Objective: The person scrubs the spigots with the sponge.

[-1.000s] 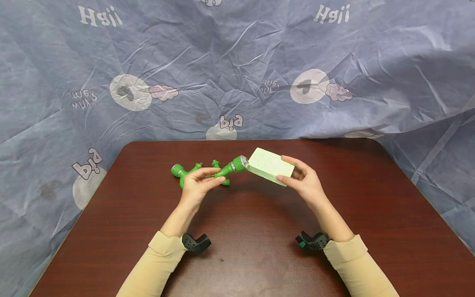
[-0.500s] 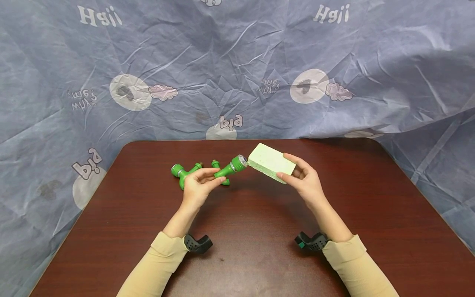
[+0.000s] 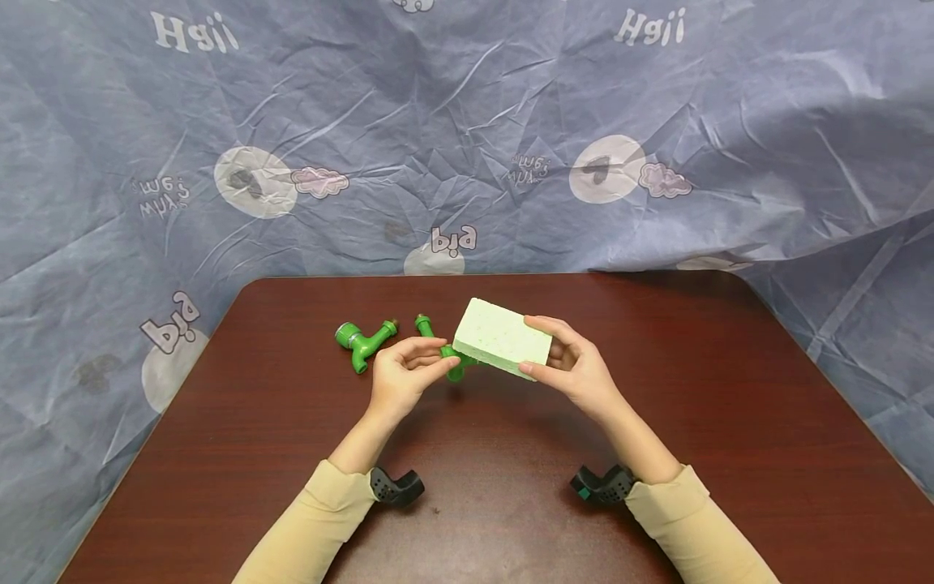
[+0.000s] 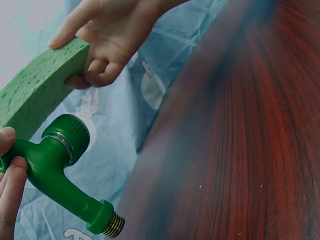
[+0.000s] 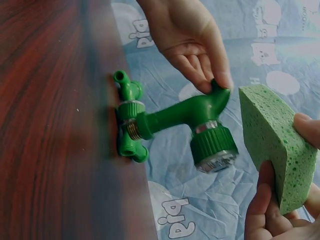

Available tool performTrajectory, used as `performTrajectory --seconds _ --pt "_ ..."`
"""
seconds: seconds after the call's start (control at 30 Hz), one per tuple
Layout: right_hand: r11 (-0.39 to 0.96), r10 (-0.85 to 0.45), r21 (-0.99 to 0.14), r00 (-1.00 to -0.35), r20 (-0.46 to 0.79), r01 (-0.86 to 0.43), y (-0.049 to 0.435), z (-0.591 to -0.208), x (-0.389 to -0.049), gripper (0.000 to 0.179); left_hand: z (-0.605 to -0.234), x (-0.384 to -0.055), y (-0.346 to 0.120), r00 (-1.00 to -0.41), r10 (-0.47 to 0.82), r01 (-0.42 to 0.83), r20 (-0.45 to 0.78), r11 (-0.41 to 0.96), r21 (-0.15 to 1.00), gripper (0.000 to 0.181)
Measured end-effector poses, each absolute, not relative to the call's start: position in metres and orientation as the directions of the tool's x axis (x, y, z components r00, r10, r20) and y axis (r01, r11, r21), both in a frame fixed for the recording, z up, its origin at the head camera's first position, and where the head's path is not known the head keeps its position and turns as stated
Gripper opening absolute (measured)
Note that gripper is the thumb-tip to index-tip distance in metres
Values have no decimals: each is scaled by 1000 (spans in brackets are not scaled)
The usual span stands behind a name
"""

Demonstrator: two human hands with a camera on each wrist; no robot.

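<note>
My left hand [image 3: 401,377] pinches a green plastic tap [image 4: 52,165] by its spout end, between thumb and fingers. The tap has a ribbed round knob with a silver end and a brass threaded inlet. My right hand [image 3: 584,377] grips a light green, block-shaped sponge [image 3: 503,337] at its right end. In the head view the sponge hides much of the held tap. From the right wrist view, the sponge [image 5: 275,135] stands close beside the tap's spout and knob. Both things are held up above the table.
A second green tap [image 3: 365,345] lies on the dark red-brown table [image 3: 467,487], left of my left hand. A third tap [image 3: 423,324] lies behind the hands, partly hidden. A blue printed cloth [image 3: 467,146] hangs behind the table's far edge.
The sponge has moved left and slightly down, now overlapping the held tap in the head view. My left hand has turned the tap, so its knob no longer points up to the right.
</note>
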State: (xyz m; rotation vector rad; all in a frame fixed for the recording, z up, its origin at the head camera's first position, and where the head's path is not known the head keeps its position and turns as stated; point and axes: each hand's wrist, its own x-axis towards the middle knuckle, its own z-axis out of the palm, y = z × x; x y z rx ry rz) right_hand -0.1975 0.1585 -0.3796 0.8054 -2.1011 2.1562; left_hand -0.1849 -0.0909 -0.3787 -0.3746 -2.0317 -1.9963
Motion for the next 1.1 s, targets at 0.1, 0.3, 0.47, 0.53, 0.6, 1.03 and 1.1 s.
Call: performTrajectory --seconds 0.1,0.3,0.47,0.53,0.6,1.03,1.1 --pt "-44 -342 -931 -870 354 -361 157 -381 -197 60 -377 -183 -89 -926 0 377 377 10 926 28" --pt "30 -225 -940 -918 325 -340 159 -382 -199 60 -378 -184 -90 -916 -6 400 400 -47 915 27" --pt "115 -234 -913 -904 358 -391 158 -371 -194 59 -379 -186 -91 -909 -18 417 417 -63 907 25" --pt "180 -232 -892 -899 370 -414 156 -363 -189 57 -379 -186 -92 -905 -23 426 425 -63 903 24" --pt "245 -207 -873 -902 379 -423 153 -356 -184 56 -380 -186 -92 -902 -28 432 431 -62 900 23" --pt "251 -147 -874 -909 390 -416 153 -353 -183 56 -385 -190 -92 -906 -105 417 409 -61 907 22" --pt "231 -115 -891 -920 374 -391 155 -353 -185 56 -391 -194 -93 -907 -130 411 401 -63 909 22"
